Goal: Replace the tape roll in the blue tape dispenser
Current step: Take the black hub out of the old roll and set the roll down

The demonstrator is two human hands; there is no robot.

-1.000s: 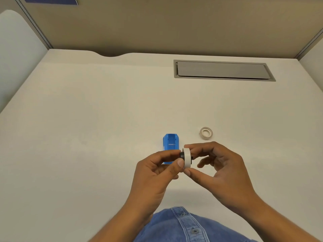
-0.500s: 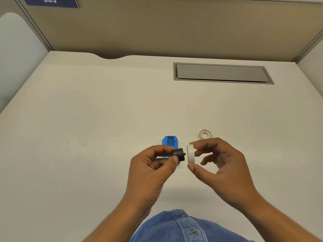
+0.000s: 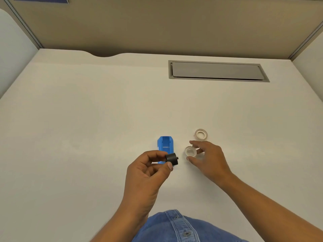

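The blue tape dispenser [image 3: 165,144] lies on the white desk with its empty bay facing up. My left hand [image 3: 148,172] pinches the black spool core [image 3: 172,159] between thumb and index finger, just in front of the dispenser's near end. To the right, my right hand [image 3: 208,158] holds a whitish tape roll [image 3: 190,151] flat and low over the desk, thumb and fingers around its rim. A second clear tape roll [image 3: 201,134] lies flat on the desk just beyond my right fingers.
The white desk [image 3: 87,137] has partition walls on three sides. A grey cable hatch [image 3: 216,71] is set into the desk at the back right. My blue denim shirt [image 3: 174,227] shows at the bottom edge.
The tape roll has come off the black core. My right hand carried the roll to the right and down toward the desk, while my left hand kept the core.
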